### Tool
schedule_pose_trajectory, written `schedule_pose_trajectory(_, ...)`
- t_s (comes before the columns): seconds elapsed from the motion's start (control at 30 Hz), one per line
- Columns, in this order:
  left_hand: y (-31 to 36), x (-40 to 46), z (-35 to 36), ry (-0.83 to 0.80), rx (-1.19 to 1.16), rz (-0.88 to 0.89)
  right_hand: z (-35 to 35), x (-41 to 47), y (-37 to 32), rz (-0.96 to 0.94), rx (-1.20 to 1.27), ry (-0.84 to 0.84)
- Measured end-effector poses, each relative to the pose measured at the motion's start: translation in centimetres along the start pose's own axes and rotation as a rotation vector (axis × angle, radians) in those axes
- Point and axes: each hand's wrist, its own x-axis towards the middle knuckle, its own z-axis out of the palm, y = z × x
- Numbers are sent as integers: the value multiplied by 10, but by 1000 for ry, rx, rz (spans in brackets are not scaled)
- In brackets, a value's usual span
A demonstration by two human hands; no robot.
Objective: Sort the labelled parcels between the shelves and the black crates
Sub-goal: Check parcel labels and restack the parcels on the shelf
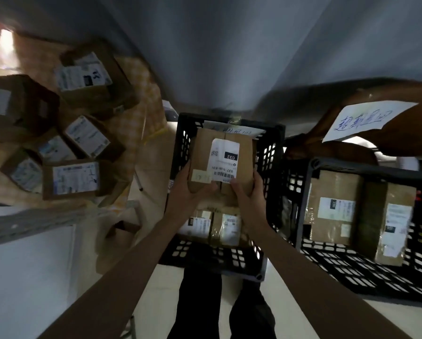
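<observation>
At the bottom centre of the frame, nearest the camera, are the person's dark-trousered legs (226,307), standing on a pale floor. Two bare forearms reach up from the lower corners to the centre of the frame. There the left hand (189,189) and the right hand (248,192) grip one brown parcel (223,162) between them, fingers curled round its near corners. Its white label reads 032. The parcel is held above the centre black crate (180,148), not yet set down.

Lower in that crate, under the wrists, lie two more labelled parcels (215,225) side by side. At the right of the frame a second black crate (308,192) holds two larger parcels (359,209), one upright beside the other. Above it, at upper right, a white sheet (366,119) with blue handwriting is fixed to something brown.

At upper and middle left, about six brown labelled boxes (75,152) are crowded on a shelf (141,77) lined with checked paper.

As a judgement, sorting is well under way but far from finished: four parcels sit in crates, one is in hand, and the shelf group may still need checking.
</observation>
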Motion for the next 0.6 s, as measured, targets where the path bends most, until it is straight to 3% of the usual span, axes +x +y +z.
schedule_pose_trajectory(0.37, -86, 94, 0, -66, 13, 2, 48, 108, 42, -34, -129, -48)
schedule_pose_trajectory(0.5, -124, 113, -4, -28, 171, -46, 73, 118, 62, -71, -162, -8)
schedule_pose_trajectory(0.6, -116, 115, -4, -3, 339, -112, 86, 122, 68, -79, -165, 28)
